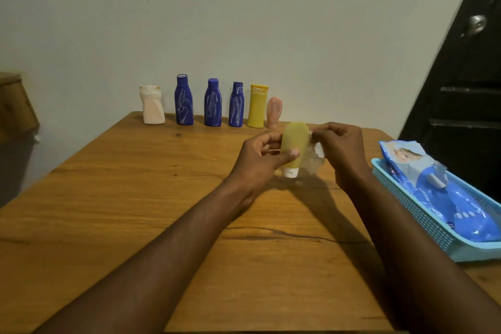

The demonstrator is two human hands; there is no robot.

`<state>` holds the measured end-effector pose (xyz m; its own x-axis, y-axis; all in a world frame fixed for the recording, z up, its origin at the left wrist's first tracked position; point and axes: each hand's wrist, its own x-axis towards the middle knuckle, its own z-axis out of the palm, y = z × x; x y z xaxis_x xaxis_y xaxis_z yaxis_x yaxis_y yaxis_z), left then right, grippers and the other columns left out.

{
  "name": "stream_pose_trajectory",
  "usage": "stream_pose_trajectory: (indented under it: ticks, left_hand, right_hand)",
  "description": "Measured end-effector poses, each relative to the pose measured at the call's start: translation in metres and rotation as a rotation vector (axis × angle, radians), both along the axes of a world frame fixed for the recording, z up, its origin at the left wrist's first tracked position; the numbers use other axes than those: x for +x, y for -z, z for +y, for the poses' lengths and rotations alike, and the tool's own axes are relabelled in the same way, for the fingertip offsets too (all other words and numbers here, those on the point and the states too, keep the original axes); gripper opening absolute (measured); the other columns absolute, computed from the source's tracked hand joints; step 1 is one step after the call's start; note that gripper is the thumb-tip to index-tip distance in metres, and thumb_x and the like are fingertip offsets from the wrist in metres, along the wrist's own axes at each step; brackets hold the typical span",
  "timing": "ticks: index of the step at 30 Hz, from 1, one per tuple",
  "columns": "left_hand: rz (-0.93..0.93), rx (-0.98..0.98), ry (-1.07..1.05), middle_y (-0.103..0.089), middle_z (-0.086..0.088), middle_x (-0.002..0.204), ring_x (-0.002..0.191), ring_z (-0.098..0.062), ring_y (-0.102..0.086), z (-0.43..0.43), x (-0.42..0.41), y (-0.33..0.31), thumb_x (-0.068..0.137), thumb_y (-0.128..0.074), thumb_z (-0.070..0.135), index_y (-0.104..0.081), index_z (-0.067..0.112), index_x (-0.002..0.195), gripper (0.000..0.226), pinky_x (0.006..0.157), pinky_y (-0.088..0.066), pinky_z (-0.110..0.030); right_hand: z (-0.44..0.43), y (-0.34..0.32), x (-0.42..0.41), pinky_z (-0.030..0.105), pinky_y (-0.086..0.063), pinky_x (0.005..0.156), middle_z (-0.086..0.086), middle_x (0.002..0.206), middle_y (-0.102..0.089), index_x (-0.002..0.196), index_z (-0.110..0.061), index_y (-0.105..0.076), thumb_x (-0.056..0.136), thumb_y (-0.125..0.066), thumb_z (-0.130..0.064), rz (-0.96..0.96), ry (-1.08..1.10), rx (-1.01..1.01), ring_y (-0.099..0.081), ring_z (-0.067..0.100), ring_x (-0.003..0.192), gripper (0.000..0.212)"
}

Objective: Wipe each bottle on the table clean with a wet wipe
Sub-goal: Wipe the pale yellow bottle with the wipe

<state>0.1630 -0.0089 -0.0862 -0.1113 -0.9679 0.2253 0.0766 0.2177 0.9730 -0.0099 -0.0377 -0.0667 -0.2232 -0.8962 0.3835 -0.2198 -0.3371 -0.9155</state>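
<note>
My left hand (260, 156) grips a yellow-green tube bottle (294, 141) with its white cap pointing down, held above the wooden table (135, 211). My right hand (341, 149) pinches a crumpled white wet wipe (315, 157) against the tube's right side. Along the table's far edge stands a row of bottles: a white one (153, 106), three blue ones smeared with white streaks (184, 102) (213, 104) (236, 106), a yellow one (257, 107) and a small pink tube (273, 111).
A light blue basket (423, 221) at the table's right edge holds a blue pack of wet wipes (439, 187). A dark door (466, 76) stands behind it on the right. A brown piece of furniture (13, 108) sits at the far left.
</note>
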Motion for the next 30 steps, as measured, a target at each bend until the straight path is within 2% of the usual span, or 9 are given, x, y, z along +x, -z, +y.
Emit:
stream_pose_trajectory:
  ticks: [4, 9, 12, 15, 18, 21, 25, 28, 30]
  left_hand:
    - [-0.095, -0.066, -0.018, -0.076, 0.007, 0.113, 0.107, -0.008, -0.071, -0.003, -0.015, -0.004, 0.085, -0.085, 0.019, -0.071, 0.021, 0.12, 0.038, 0.093, -0.06, -0.032]
    - [-0.18, -0.081, -0.067, -0.075, 0.01, 0.108, 0.1, -0.005, -0.07, -0.007, -0.042, 0.0, 0.082, -0.088, 0.021, -0.074, 0.023, 0.112, 0.034, 0.076, -0.053, -0.019]
    - [-0.169, -0.023, -0.074, -0.074, 0.008, 0.106, 0.097, -0.011, -0.072, -0.008, -0.056, 0.007, 0.08, -0.089, 0.018, -0.075, 0.022, 0.106, 0.03, 0.075, -0.059, -0.028]
    - [-0.211, -0.022, -0.096, -0.074, 0.007, 0.106, 0.096, -0.011, -0.07, -0.012, -0.064, 0.014, 0.079, -0.089, 0.018, -0.075, 0.02, 0.104, 0.029, 0.071, -0.058, -0.027]
    - [-0.213, -0.011, -0.115, -0.075, 0.008, 0.104, 0.097, -0.013, -0.07, -0.015, -0.067, 0.02, 0.078, -0.091, 0.021, -0.076, 0.022, 0.104, 0.03, 0.083, -0.063, -0.043]
    - [-0.207, -0.003, -0.106, -0.075, 0.007, 0.105, 0.099, -0.015, -0.071, -0.016, -0.07, 0.022, 0.078, -0.091, 0.021, -0.076, 0.023, 0.105, 0.03, 0.086, -0.063, -0.048]
    - [-0.167, 0.012, -0.075, -0.075, 0.003, 0.107, 0.1, -0.017, -0.071, -0.017, -0.07, 0.021, 0.08, -0.089, 0.017, -0.075, 0.02, 0.108, 0.031, 0.076, -0.065, -0.039]
    - [-0.134, 0.031, -0.05, -0.075, -0.002, 0.107, 0.1, -0.019, -0.072, -0.014, -0.07, 0.019, 0.082, -0.087, 0.012, -0.074, 0.015, 0.11, 0.031, 0.065, -0.062, -0.026]
    - [-0.117, 0.048, -0.037, -0.075, -0.003, 0.107, 0.1, -0.02, -0.072, -0.013, -0.07, 0.019, 0.083, -0.086, 0.011, -0.073, 0.015, 0.11, 0.031, 0.065, -0.063, -0.028]
  right_hand:
    - [0.003, -0.011, -0.015, 0.033, -0.054, 0.073, 0.01, 0.085, -0.075, 0.078, -0.015, -0.078, 0.088, -0.061, -0.007, -0.044, 0.101, -0.011, -0.066, 0.021, 0.085, 0.021]
    - [0.01, -0.011, -0.035, 0.029, -0.054, 0.072, 0.007, 0.088, -0.077, 0.087, -0.011, -0.08, 0.09, -0.064, -0.011, -0.071, 0.17, 0.008, -0.069, 0.016, 0.087, 0.016]
    - [0.014, -0.008, -0.048, 0.03, -0.056, 0.073, 0.004, 0.084, -0.078, 0.086, -0.012, -0.081, 0.089, -0.064, -0.01, -0.096, 0.193, 0.007, -0.07, 0.013, 0.081, 0.017]
    - [0.021, -0.005, -0.06, 0.029, -0.058, 0.076, 0.001, 0.085, -0.078, 0.089, -0.013, -0.081, 0.091, -0.064, -0.011, -0.094, 0.214, 0.02, -0.071, 0.012, 0.083, 0.017]
    - [0.022, 0.0, -0.066, 0.034, -0.059, 0.079, 0.004, 0.088, -0.078, 0.09, -0.011, -0.081, 0.089, -0.062, -0.008, -0.107, 0.203, 0.027, -0.072, 0.021, 0.09, 0.019]
    - [0.022, 0.004, -0.071, 0.03, -0.058, 0.076, 0.001, 0.09, -0.078, 0.092, -0.014, -0.081, 0.091, -0.061, -0.006, -0.073, 0.206, 0.064, -0.071, 0.019, 0.091, 0.022]
    - [0.021, 0.007, -0.071, 0.031, -0.06, 0.079, -0.004, 0.089, -0.077, 0.088, -0.02, -0.08, 0.092, -0.061, -0.006, -0.052, 0.212, 0.085, -0.07, 0.015, 0.089, 0.024]
    - [0.021, 0.007, -0.07, 0.03, -0.06, 0.079, -0.006, 0.091, -0.076, 0.091, -0.021, -0.08, 0.093, -0.061, -0.007, -0.037, 0.22, 0.082, -0.069, 0.014, 0.091, 0.023]
    - [0.022, 0.006, -0.069, 0.031, -0.06, 0.078, -0.004, 0.093, -0.076, 0.096, -0.018, -0.08, 0.094, -0.061, -0.008, -0.021, 0.215, 0.077, -0.069, 0.015, 0.091, 0.021]
